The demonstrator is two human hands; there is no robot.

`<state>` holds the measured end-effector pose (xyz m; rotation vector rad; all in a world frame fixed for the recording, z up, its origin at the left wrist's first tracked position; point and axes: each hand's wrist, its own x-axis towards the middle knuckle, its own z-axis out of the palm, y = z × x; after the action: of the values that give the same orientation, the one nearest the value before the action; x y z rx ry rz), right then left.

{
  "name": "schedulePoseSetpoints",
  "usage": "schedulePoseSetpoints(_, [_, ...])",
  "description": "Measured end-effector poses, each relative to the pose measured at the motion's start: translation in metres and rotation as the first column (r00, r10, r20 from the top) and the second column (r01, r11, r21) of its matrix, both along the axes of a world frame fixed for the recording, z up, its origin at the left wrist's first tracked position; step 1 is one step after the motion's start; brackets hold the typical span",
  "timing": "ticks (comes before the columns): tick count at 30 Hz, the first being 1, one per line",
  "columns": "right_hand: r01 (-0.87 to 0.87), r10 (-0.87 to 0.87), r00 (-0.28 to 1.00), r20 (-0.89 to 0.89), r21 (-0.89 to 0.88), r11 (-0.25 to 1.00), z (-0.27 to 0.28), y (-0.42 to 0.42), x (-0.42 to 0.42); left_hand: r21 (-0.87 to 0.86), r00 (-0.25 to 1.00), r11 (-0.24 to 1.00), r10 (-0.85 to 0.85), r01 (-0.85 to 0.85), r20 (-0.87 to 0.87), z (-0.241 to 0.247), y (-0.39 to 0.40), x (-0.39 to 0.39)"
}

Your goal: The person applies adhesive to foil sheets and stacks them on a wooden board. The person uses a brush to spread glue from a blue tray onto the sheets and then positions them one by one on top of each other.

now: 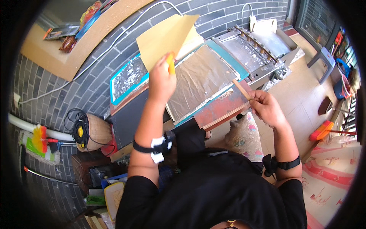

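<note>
My left hand (163,73) grips a yellow-orange object (171,63) whose kind I cannot tell, beside a large tan paper sheet (161,38). Whether the fingers also hold the sheet is unclear. Below and right of it lies a wrinkled, brownish translucent sheet (200,77) in a pale frame, on a teal mat (242,67). My right hand (264,107) pinches a thin wooden stick (241,89), its far end by the frame's right corner. Under that stick is a worn reddish board (221,104).
A blue-rimmed tray (112,88) with silvery flakes stands at the left by the brick wall. A metal device (244,51) with a bar across it, littered with silvery scraps, is at the back right. A grey stool (326,61) stands beyond, and a wicker basket (98,133) with cable lower left.
</note>
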<state>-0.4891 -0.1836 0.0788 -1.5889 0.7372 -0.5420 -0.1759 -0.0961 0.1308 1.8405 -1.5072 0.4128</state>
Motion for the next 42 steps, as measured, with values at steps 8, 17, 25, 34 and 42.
schedulePoseSetpoints(8, [-0.025, 0.024, 0.999, -0.029, -0.021, 0.999, -0.003, 0.002, -0.001, 0.184, 0.996, 0.983, 0.0, 0.018, -0.094, -0.053, 0.051, -0.06])
schedulePoseSetpoints(17, [0.002, -0.002, 1.0, -0.012, 0.005, 1.0, 0.002, 0.004, -0.002, 0.286, 0.998, 0.956, -0.046, 0.059, -0.05, -0.071, 0.053, -0.067])
schedulePoseSetpoints(25, [0.014, -0.014, 1.0, 0.005, -0.007, 1.0, -0.003, 0.003, -0.003, 0.325, 0.999, 0.945, -0.018, 0.028, -0.033, -0.076, 0.05, -0.068])
schedulePoseSetpoints(34, [0.01, -0.011, 1.0, -0.026, -0.061, 0.998, 0.004, 0.002, -0.002, -0.115, 0.497, 0.92, -0.304, 0.375, -0.813, -0.042, -0.031, -0.037])
schedulePoseSetpoints(42, [-0.062, 0.03, 0.996, -0.087, -0.388, 0.919, 0.028, 0.05, -0.024, 0.009, 0.148, 0.986, -0.016, 0.168, -0.989, -0.042, -0.06, -0.019])
